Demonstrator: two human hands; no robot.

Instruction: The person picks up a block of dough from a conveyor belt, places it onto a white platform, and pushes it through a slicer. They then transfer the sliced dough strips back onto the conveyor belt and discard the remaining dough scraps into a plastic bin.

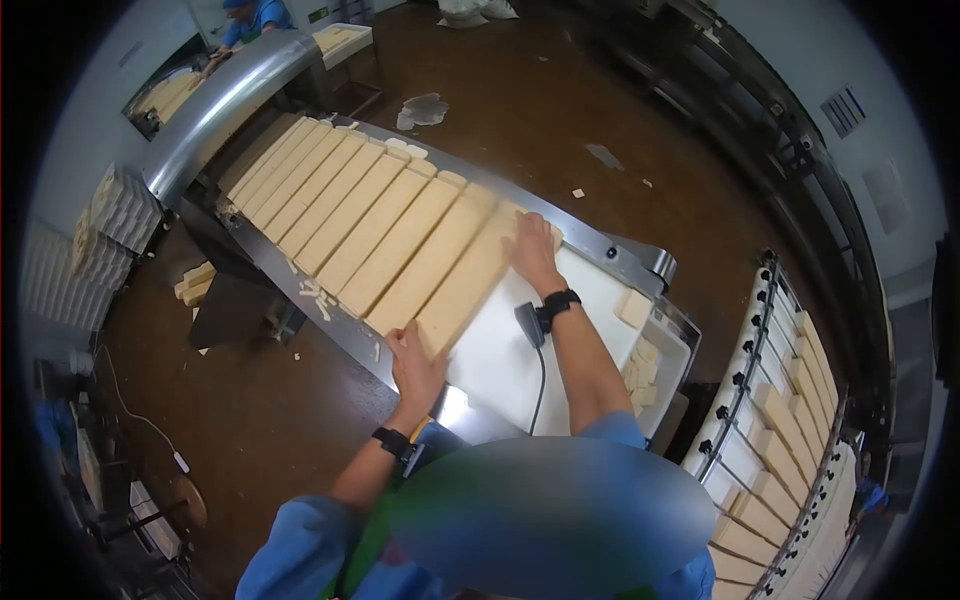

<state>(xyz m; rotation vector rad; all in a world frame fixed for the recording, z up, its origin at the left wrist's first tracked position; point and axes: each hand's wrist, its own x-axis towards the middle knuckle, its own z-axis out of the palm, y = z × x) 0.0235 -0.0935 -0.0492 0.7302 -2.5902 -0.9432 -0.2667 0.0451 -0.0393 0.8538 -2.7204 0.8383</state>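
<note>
From the head camera, your left hand (415, 362) presses against the near end of the nearest pale slab (468, 285). Its fingers are loosely spread rather than curled round the slab. Your right hand (530, 250) lies flat on the far end of the same slab, with its fingers (522, 225) stretched out and open, so the slab sits between your two palms and neither hand closes on it. The slab rests on the conveyor (500, 365), at the front of a row of similar long slabs (345, 205) lying side by side and touching. A black wristband (558, 300) circles your right wrist, with a dark cabled device (528, 322) just beside it. Small offcuts (640, 362) lie in a tray at the right end of the conveyor. Further right, a rack (745, 400) carries more slabs. At the top left, well apart from you, a person in blue (250, 15) stands by another line.
</note>
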